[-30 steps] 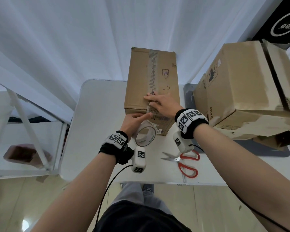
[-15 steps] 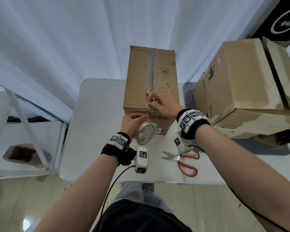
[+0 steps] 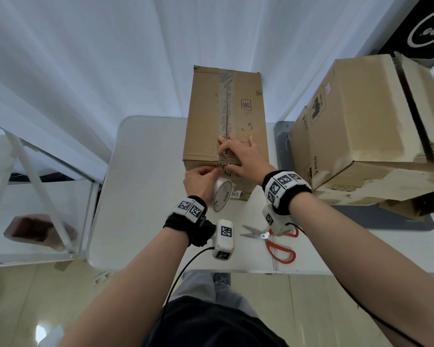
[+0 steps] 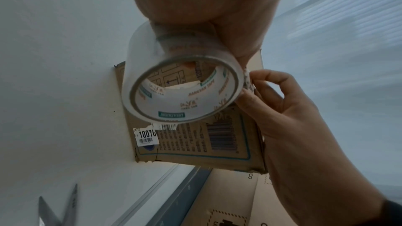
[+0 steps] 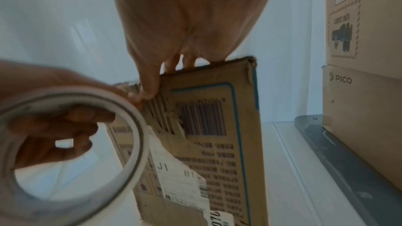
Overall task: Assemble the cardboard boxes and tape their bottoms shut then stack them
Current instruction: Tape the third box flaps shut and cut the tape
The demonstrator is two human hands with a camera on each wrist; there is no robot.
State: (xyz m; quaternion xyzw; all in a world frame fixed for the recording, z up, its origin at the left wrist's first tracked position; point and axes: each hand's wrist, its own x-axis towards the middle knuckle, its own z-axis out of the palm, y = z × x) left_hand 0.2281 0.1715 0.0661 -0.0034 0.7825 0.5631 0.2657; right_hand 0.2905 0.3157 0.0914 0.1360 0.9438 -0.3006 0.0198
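A tall brown cardboard box [image 3: 211, 113] stands on the white table [image 3: 145, 171], an old taped seam running along its top. My right hand [image 3: 238, 156] lies over the box's near top edge. Its fingers are spread on the top and the thumb [image 5: 150, 85] presses on the front face. My left hand [image 3: 201, 179] grips a roll of clear tape [image 3: 223, 196] just below that edge, against the box front. In the left wrist view the tape roll [image 4: 141, 57] hangs under my left hand [image 4: 206, 6], beside my right hand [image 4: 287, 118]. The box's front [image 5: 217, 152] carries labels and torn paper.
Red-handled scissors [image 3: 273, 240] lie open on the table near its front edge. Two larger cardboard boxes [image 3: 361, 126] are stacked at the right on a grey mat [image 3: 281, 146]. A white rack [image 3: 35, 184] stands left of the table, with a white curtain behind.
My left hand has turned the tape roll more edge-on and brought it closer to the box's front edge. My right hand has stayed on the top edge, with its fingers shifted slightly.
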